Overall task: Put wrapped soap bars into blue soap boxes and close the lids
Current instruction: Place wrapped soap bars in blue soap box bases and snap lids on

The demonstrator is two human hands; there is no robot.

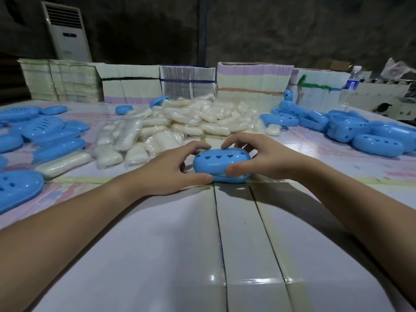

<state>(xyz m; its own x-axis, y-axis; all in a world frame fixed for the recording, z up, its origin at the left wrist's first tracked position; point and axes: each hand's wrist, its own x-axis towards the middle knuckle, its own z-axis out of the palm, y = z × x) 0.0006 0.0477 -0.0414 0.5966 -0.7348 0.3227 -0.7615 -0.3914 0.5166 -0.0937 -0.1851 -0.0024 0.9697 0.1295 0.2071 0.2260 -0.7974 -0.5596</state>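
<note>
A blue soap box [219, 164] with heart-shaped holes in its lid sits on the table in front of me, lid down or nearly down on its base. My left hand [173, 170] grips its left end, thumb at the front seam and fingers over the back. My right hand [254, 154] holds the right end, thumb on the front edge, fingertips on top of the lid. Whatever is inside the box is hidden. A large heap of wrapped soap bars [180, 124] lies just behind.
Open blue box halves [47, 131] are spread at the left, one wrapped bar [63, 164] among them. Closed blue boxes [369, 136] pile up at the right. Stacks of flat cartons [186, 83] line the table's back edge, with a water bottle [352, 83] at the right.
</note>
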